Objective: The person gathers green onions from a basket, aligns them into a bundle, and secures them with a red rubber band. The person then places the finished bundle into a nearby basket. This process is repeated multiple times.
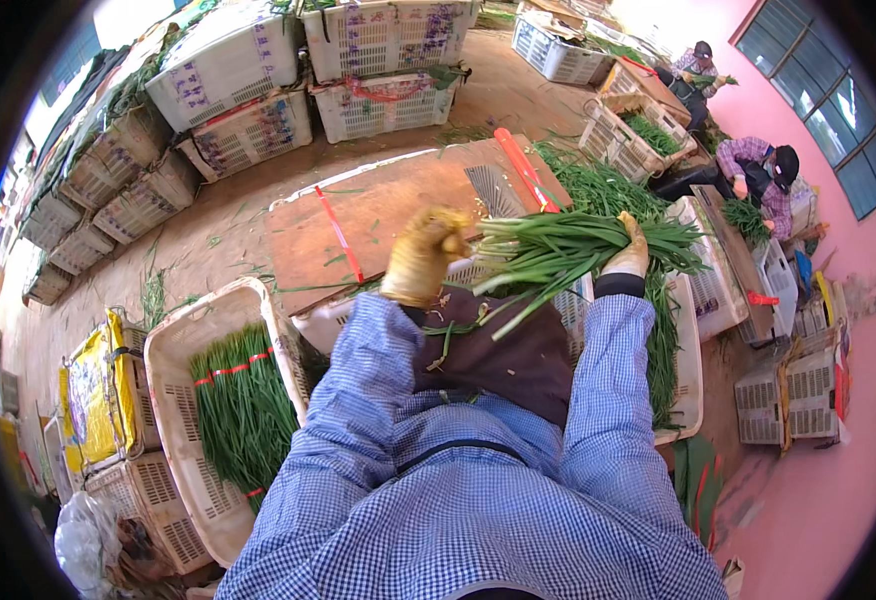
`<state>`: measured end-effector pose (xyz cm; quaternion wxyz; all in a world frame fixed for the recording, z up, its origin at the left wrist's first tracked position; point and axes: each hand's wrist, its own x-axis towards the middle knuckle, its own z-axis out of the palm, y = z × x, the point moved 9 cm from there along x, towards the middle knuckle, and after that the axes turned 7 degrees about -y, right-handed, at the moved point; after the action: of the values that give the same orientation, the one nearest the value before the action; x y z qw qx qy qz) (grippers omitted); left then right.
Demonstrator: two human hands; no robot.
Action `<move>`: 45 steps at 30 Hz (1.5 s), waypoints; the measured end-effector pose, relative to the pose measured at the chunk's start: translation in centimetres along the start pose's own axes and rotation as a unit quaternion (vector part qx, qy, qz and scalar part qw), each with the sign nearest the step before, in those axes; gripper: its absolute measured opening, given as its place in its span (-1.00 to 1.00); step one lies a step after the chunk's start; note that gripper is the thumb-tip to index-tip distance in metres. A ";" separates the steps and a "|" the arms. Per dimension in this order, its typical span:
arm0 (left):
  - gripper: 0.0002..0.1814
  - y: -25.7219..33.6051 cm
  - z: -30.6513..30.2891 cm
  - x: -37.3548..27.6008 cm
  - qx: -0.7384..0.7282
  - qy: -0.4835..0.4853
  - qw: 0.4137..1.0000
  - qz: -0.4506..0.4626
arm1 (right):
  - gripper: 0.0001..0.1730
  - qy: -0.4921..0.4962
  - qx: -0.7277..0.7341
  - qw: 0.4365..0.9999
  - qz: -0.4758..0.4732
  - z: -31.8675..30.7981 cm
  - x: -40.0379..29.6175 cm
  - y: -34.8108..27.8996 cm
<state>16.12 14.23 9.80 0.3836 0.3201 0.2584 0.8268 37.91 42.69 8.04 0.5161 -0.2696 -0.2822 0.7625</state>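
Note:
My right hand (pixel 631 247), in a pale yellow glove, is closed around a bunch of garlic chives (pixel 558 236). The white stem ends point left and the green leaves trail out to the right, past the hand. Just left of the stem ends is my left hand (pixel 426 255), in a stained yellow glove and blurred, its fingers curled. Whether it pinches anything is too blurred to see. Below both hands a dark apron (pixel 505 360) covers my lap, with scraps of leaf and stem on it. A worn wooden board (pixel 393 202) lies beyond the left hand, with red ties on it.
A white plastic crate (pixel 209 517) at my left holds chives bundled with red ties (pixel 246 405). Loose chives (pixel 659 330) fill a crate at my right. Stacked crates (pixel 378 45) line the far side. Two people (pixel 764 176) handle greens by the pink wall (pixel 843 292).

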 end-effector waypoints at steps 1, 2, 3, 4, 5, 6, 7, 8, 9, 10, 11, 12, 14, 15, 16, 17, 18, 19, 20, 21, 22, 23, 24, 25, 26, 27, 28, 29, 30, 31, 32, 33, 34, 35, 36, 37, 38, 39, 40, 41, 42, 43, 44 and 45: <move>-0.79 1.0 -0.4 -0.3 -0.008 -0.016 1.000 -0.010 | -0.83 0.004 0.008 1.000 -0.008 -0.4 0.2 -0.5; -0.74 1.6 -1.3 -1.0 0.056 0.019 0.998 -0.039 | -0.84 0.008 0.015 1.000 -0.017 -0.9 0.4 -1.1; -0.70 1.2 -2.7 -1.9 0.125 0.053 0.987 -0.089 | -0.85 0.007 0.024 0.999 -0.022 -1.0 0.5 -1.3; -0.66 0.6 -4.4 -2.8 0.193 0.088 0.967 -0.138 | -0.85 0.001 0.023 1.000 -0.018 -0.6 0.3 -1.5; -0.63 0.1 -6.0 -3.7 0.260 0.123 0.939 -0.186 | -0.85 -0.005 0.023 1.000 -0.015 -0.3 0.1 -1.7; -0.57 -0.4 -6.6 -4.4 0.280 0.122 0.926 -0.221 | -0.85 -0.011 0.025 0.999 -0.021 0.1 -0.3 -2.0; -0.59 -0.6 -6.4 -4.8 0.247 0.147 0.940 -0.185 | -0.85 -0.016 0.021 0.999 -0.019 -0.1 0.0 -2.0; -0.61 -1.2 -5.6 -5.0 0.214 0.172 0.950 -0.148 | -0.85 -0.021 0.018 1.000 -0.015 -0.2 0.5 -2.0; -0.64 -1.5 -5.5 -5.1 0.179 0.195 0.958 -0.110 | -0.85 -0.026 0.013 0.999 -0.014 0.1 0.5 -2.2; -0.74 -2.2 -5.6 -4.9 0.172 0.157 0.967 -0.105 | -0.84 -0.018 0.014 0.999 -0.024 0.2 0.1 -2.3; -0.74 -2.2 -5.6 -5.0 0.217 0.142 0.962 -0.085 | -0.84 -0.026 0.018 0.999 -0.021 0.2 0.2 -2.2; -0.72 -2.0 -4.4 -4.8 0.261 0.125 0.955 -0.065 | -0.84 -0.032 0.021 0.999 -0.020 0.1 0.4 -2.2; -0.52 -2.5 -2.3 -4.3 0.297 0.063 0.949 -0.082 | -0.84 -0.037 0.021 0.999 -0.017 -0.4 0.9 -2.2; -0.50 -2.7 -1.7 -4.1 0.364 0.044 0.928 -0.069 | -0.84 -0.038 0.017 0.999 -0.014 -0.3 1.0 -2.2; -0.48 -3.2 -1.0 -3.9 0.428 0.024 0.902 -0.055 | -0.84 -0.038 0.013 0.999 -0.011 -0.4 1.1 -2.3; -0.51 -4.2 -1.0 -3.9 0.424 0.023 0.902 -0.079 | -0.83 -0.035 0.012 0.999 -0.013 -0.4 1.1 -2.2; -0.54 -4.9 -0.5 -3.6 0.421 0.020 0.901 -0.102 | -0.83 -0.032 0.013 0.999 -0.016 -0.2 1.1 -2.1; -0.57 -5.6 0.0 -3.4 0.418 0.017 0.900 -0.125 | -0.82 -0.028 0.014 0.999 -0.020 0.0 0.9 -2.1; -0.63 -6.6 -0.2 -3.8 0.336 0.030 0.924 -0.181 | -0.81 -0.020 0.021 0.999 -0.030 0.1 0.8 -2.1; -0.68 -7.7 0.1 -4.0 0.250 0.039 0.939 -0.235 | -0.80 -0.018 0.019 0.998 -0.049 0.0 1.1 -2.7; -0.76 -6.7 -1.2 -3.8 0.397 0.048 0.900 -0.174 | -0.80 -0.032 0.019 0.998 -0.041 0.4 1.2 -3.4; -0.76 -6.7 -3.3 -4.3 0.381 0.078 0.903 -0.183 | -0.81 -0.046 0.019 0.998 -0.032 0.9 1.2 -4.0; -0.77 -6.5 -5.2 -4.9 0.428 0.087 0.868 -0.235 | -0.81 -0.037 0.017 0.998 -0.054 0.2 2.0 -5.1; -0.77 -6.1 -6.4 -5.3 0.473 0.098 0.828 -0.284 | -0.80 -0.030 0.015 0.997 -0.073 -0.5 3.1 -6.1; -0.78 -6.3 -5.9 -5.2 0.521 0.059 0.798 -0.297 | -0.80 -0.032 0.014 0.997 -0.069 -1.2 4.1 -6.8; -0.79 -5.5 -5.0 -5.7 0.569 0.025 0.762 -0.310 | -0.80 -0.030 0.011 0.997 -0.074 -0.9 3.8 -6.9; -0.79 -5.3 -4.4 -6.2 0.613 -0.009 0.722 -0.321 | -0.80 -0.027 0.009 0.996 -0.080 -0.6 3.4 -7.1; -0.79 -4.7 -3.9 -5.7 0.636 -0.008 0.737 -0.230 | -0.79 -0.025 0.006 0.996 -0.085 -0.3 3.0 -7.3; -0.78 -4.0 -3.0 -5.5 0.652 -0.006 0.746 -0.136 | -0.79 -0.027 0.005 0.996 -0.087 0.4 1.9 -7.5; -0.77 -3.1 -2.2 -5.6 0.664 -0.004 0.747 -0.041 | -0.80 -0.030 0.019 0.996 -0.082 0.6 1.7 -7.1; -0.79 -3.3 -3.9 -6.2 0.569 0.051 0.818 -0.073 | -0.81 -0.032 0.034 0.996 -0.078 0.9 1.6 -6.7; -0.80 -2.5 -3.3 -5.9 0.499 0.080 0.861 -0.058 | -0.82 -0.031 0.047 0.995 -0.077 0.7 1.4 -6.7; -0.81 -1.3 -2.4 -5.8 0.426 0.112 0.897 -0.044 | -0.82 -0.022 0.035 0.997 -0.072 0.8 1.0 -6.5; -0.79 -0.8 -1.7 -5.4 0.391 0.114 0.913 -0.034 | -0.82 -0.039 0.029 0.995 -0.084 1.3 0.5 -6.5; -0.76 -0.1 -0.9 -4.9 0.355 0.115 0.928 -0.022 | -0.81 -0.057 0.025 0.993 -0.096 1.8 -0.1 -6.4; -0.73 0.6 -0.2 -4.4 0.318 0.117 0.941 -0.011 | -0.80 -0.077 0.021 0.991 -0.108 2.5 -0.7 -6.3; -0.70 0.9 0.6 -3.5 0.296 0.104 0.950 -0.015 | -0.78 -0.078 0.029 0.992 -0.099 2.8 -1.2 -5.9; -0.66 1.0 1.3 -2.6 0.273 0.090 0.958 -0.018 | -0.78 -0.094 0.032 0.991 -0.090 2.6 -0.6 -5.5; -0.55 0.2 1.8 -1.8 0.231 0.063 0.971 -0.030 | -0.79 -0.089 0.035 0.993 -0.074 3.0 -1.2 -5.0; -0.50 0.1 2.7 -1.5 0.247 0.029 0.968 -0.018 | -0.81 -0.084 0.037 0.994 -0.059 3.4 -1.8 -4.4; -0.49 -0.3 3.5 -1.2 0.242 0.019 0.970 -0.026 | -0.82 -0.091 0.051 0.993 -0.047 3.5 -1.9 -4.0; -0.47 -0.7 4.2 -1.0 0.237 0.009 0.971 -0.033 | -0.83 -0.087 0.044 0.993 -0.065 3.6 -2.0 -3.8; -0.52 -1.1 3.9 -0.5 0.258 0.018 0.965 -0.030 | -0.83 -0.094 0.043 0.993 -0.059 3.6 -2.1 -3.2; -0.57 -1.8 3.7 0.0 0.277 0.026 0.960 -0.027 | -0.83 -0.101 0.041 0.993 -0.056 3.5 -2.1 -2.9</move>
<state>19.63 15.95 11.07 0.2957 0.3852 0.4958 0.7200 37.96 41.10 12.84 0.5372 -0.1544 -0.3160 0.7666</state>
